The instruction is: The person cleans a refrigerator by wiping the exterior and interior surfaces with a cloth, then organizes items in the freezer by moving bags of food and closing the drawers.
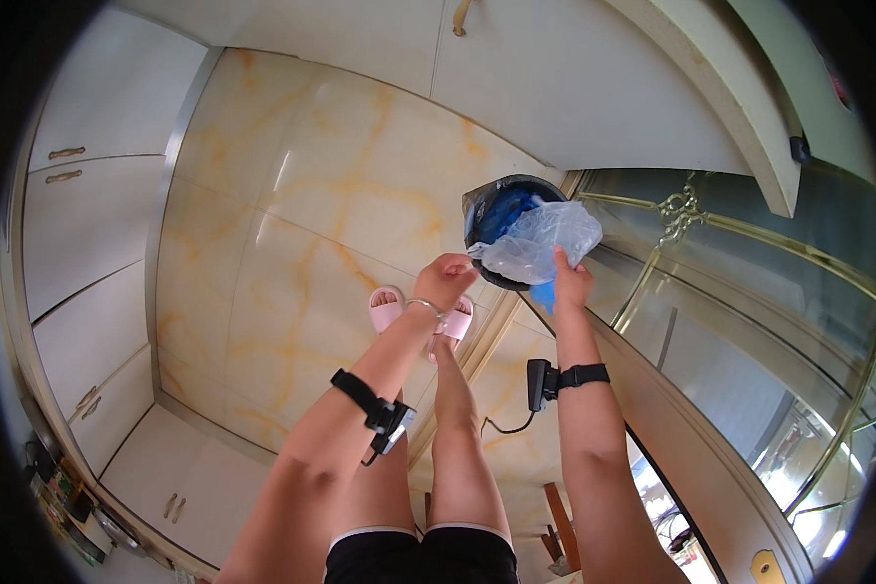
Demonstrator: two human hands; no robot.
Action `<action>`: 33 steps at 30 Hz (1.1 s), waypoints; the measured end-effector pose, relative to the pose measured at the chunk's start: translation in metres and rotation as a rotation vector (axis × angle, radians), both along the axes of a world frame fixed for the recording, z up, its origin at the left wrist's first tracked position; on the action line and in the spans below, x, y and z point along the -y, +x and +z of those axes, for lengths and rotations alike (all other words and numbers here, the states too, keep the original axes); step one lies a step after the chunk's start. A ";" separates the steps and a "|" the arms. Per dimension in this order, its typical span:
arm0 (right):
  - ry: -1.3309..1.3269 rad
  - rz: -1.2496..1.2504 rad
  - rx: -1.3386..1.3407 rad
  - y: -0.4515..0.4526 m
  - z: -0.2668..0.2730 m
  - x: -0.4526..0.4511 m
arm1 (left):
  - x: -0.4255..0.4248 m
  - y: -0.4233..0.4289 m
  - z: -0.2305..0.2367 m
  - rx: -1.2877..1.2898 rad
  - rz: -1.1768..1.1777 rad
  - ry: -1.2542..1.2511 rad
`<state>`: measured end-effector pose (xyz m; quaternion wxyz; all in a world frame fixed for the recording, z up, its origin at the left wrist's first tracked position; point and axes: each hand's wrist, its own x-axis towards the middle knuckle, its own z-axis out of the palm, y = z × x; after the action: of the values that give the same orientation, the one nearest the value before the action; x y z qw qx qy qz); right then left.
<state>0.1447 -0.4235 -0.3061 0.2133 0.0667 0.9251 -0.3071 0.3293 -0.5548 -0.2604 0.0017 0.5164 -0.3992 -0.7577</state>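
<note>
A clear plastic bag (536, 241), crumpled and partly puffed out, is stretched between my two hands over a black-lined waste bin (522, 182). My left hand (449, 277) pinches its left end beside the bin's near rim. My right hand (573, 281) grips its lower right part, with the thumb on top. Blue plastic (507, 215) shows inside the bin, and another blue piece (544, 293) hangs below the clear bag near my right hand. The bag hides much of the bin's opening.
White cabinets (87, 233) line the left side and the top. On the right stands a glass-paneled door (744, 328) with gold trim. A door track (493, 339) crosses the marbled tile floor (299, 241). Pink slippers (387, 310) are on my feet, close to the bin.
</note>
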 end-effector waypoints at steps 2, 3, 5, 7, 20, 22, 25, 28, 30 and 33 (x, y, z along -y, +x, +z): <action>-0.146 -0.086 0.004 0.006 0.002 -0.003 | -0.014 -0.018 -0.004 -0.057 -0.173 -0.270; -0.191 -0.118 -0.001 0.007 0.004 -0.006 | -0.023 -0.030 -0.003 -0.089 -0.244 -0.380; -0.313 -0.206 0.095 0.023 0.016 0.001 | -0.032 -0.045 -0.001 -0.075 -0.390 -0.567; -0.424 -0.242 0.148 0.034 0.026 0.001 | -0.034 -0.053 -0.008 -0.057 -0.488 -0.627; -0.509 -0.294 0.275 0.000 0.006 -0.045 | -0.009 -0.042 -0.038 -0.256 -0.417 -0.246; -0.504 -0.415 0.382 -0.004 0.009 -0.040 | -0.008 -0.042 -0.042 -0.323 -0.452 -0.261; -0.654 -0.438 0.482 -0.002 0.016 -0.034 | -0.008 -0.043 -0.044 -0.277 -0.415 -0.135; -0.690 -0.427 0.410 -0.003 0.019 -0.032 | -0.008 -0.041 -0.049 -0.205 -0.443 -0.040; -0.658 -0.429 0.294 -0.006 0.013 -0.031 | -0.004 -0.036 -0.058 -0.220 -0.466 -0.160; -0.548 -0.385 0.105 -0.006 0.001 -0.035 | -0.001 -0.032 -0.072 0.002 -0.400 -0.310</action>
<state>0.1389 -0.3882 -0.3047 0.2086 0.1958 0.7663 -0.5752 0.2978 -0.5536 -0.3329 -0.0693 0.4215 -0.6047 -0.6722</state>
